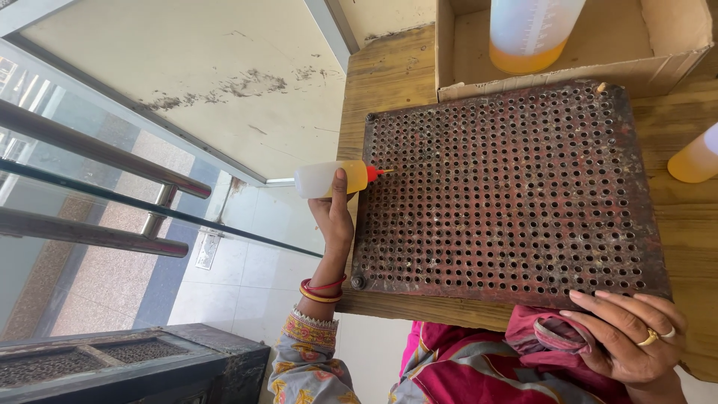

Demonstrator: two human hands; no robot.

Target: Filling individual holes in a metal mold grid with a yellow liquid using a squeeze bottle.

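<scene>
My left hand [333, 217] grips a small squeeze bottle [333, 179] with yellow liquid and a red nozzle. The nozzle tip touches the left edge of a rusty red perforated metal tray [508, 194] full of round holes. My right hand [628, 337] rests at the tray's near right corner, fingers spread on a pink cloth [546, 333] beside the tray's edge. It wears a gold ring. Red and gold bangles circle my left wrist.
The tray lies on a wooden table [389, 75]. Behind it a cardboard box [673, 45] holds a large bottle of yellow liquid [531, 34]. Another bottle [695, 157] lies at the right. Metal railings [90, 150] and a tiled floor are at the left.
</scene>
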